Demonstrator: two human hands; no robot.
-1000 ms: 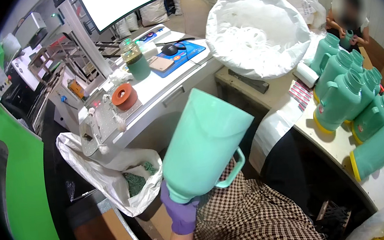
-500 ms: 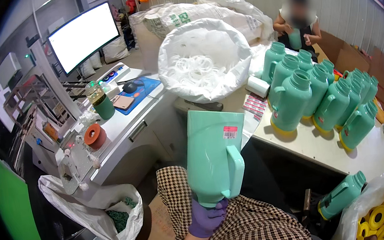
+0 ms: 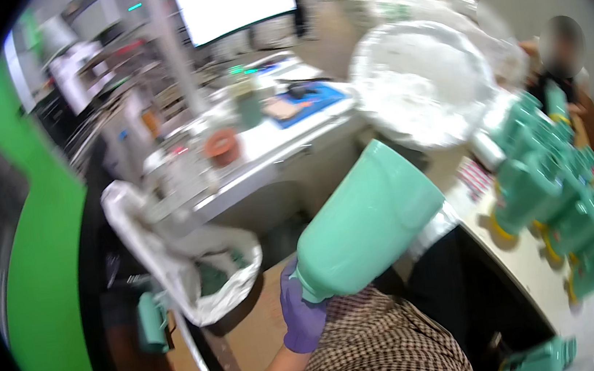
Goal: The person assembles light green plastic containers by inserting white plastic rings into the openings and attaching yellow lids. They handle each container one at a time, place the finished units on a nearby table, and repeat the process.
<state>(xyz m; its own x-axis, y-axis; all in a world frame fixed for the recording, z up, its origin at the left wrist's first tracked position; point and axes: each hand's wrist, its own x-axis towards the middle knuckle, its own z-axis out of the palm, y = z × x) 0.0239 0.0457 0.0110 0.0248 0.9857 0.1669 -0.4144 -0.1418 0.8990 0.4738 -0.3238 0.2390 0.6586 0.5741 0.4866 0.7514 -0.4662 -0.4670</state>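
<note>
— Gripping anything, that gloved left hand point(image 3: 303, 317)?

— Yes, its fingers point(image 3: 292, 300) are wrapped round the narrow end of a big mint-green jug point(image 3: 365, 233), held tilted above the checked lap.

— And the right hand?

— Out of sight; I cannot tell.

— Where is the jug relative to the table point(image 3: 533, 268)?

— Just left of it, near its edge. More green jugs point(image 3: 561, 192) stand on that table, and a white bag of scraps point(image 3: 204, 269) hangs further left of the jug.
</note>
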